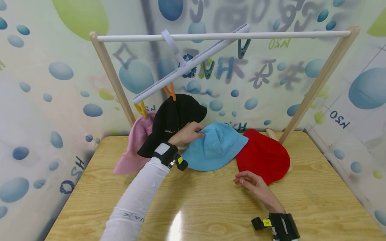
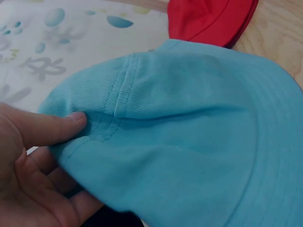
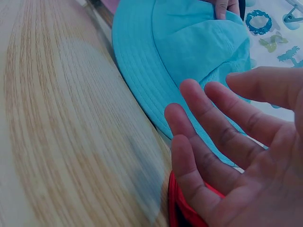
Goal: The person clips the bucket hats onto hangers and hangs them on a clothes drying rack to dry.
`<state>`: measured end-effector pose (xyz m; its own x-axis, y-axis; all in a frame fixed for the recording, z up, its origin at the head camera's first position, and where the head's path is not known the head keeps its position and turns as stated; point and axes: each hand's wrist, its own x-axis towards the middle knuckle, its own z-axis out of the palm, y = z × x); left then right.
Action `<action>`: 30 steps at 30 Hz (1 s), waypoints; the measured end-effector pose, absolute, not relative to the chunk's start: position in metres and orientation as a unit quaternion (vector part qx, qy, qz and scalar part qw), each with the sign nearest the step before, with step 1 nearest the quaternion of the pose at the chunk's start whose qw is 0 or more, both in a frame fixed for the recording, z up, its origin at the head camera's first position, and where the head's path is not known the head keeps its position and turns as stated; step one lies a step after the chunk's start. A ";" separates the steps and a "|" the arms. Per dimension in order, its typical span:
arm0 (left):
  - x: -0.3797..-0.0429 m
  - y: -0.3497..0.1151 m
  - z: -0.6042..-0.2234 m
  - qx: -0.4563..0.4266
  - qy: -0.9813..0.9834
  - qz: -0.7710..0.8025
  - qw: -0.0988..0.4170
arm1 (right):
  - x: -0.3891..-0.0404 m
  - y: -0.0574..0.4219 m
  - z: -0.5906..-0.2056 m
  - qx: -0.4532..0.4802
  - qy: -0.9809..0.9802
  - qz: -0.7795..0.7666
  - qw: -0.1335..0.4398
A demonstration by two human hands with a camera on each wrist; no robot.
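Note:
The left hand (image 1: 187, 133) pinches the crown of a light blue bucket hat (image 1: 218, 144); in the left wrist view the thumb (image 2: 61, 126) presses a fold of the blue fabric. Its brim points toward the front of the table. Relaxed and holding nothing, the right hand (image 1: 256, 187) hovers in front of a red bucket hat (image 1: 262, 155), its fingers (image 3: 208, 113) spread loosely. The red hat lies at the right, touching the blue one. A black bucket hat (image 1: 181, 112) hangs by an orange clip (image 1: 170, 91), beside a pink hat (image 1: 137, 144) under a yellow clip (image 1: 141, 109).
A white hanger (image 1: 193, 63) hooks over the white rod (image 1: 280, 34) of a wooden-legged rack and tilts down to the left. Two dark green clips (image 1: 243, 49) hang from its right half. The wooden table (image 1: 205, 204) extends in front.

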<state>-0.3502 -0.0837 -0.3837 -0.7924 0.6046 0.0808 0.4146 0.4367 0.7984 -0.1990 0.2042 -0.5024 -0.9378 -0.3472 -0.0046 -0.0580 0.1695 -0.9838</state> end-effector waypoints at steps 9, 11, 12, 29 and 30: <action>-0.347 -0.082 -0.375 0.329 0.844 0.412 0.099 | -0.199 0.204 -0.502 -0.131 0.754 -0.631 0.125; -0.345 -0.082 -0.373 0.326 0.844 0.413 0.103 | -0.199 0.204 -0.502 -0.129 0.752 -0.634 0.128; -0.345 -0.082 -0.372 0.324 0.845 0.412 0.104 | -0.199 0.204 -0.502 -0.128 0.751 -0.634 0.129; -0.339 -0.080 -0.359 0.360 0.835 0.404 0.103 | -0.198 0.202 -0.501 -0.131 0.749 -0.635 0.139; -0.338 -0.080 -0.358 0.356 0.835 0.407 0.102 | -0.198 0.202 -0.500 -0.132 0.750 -0.633 0.139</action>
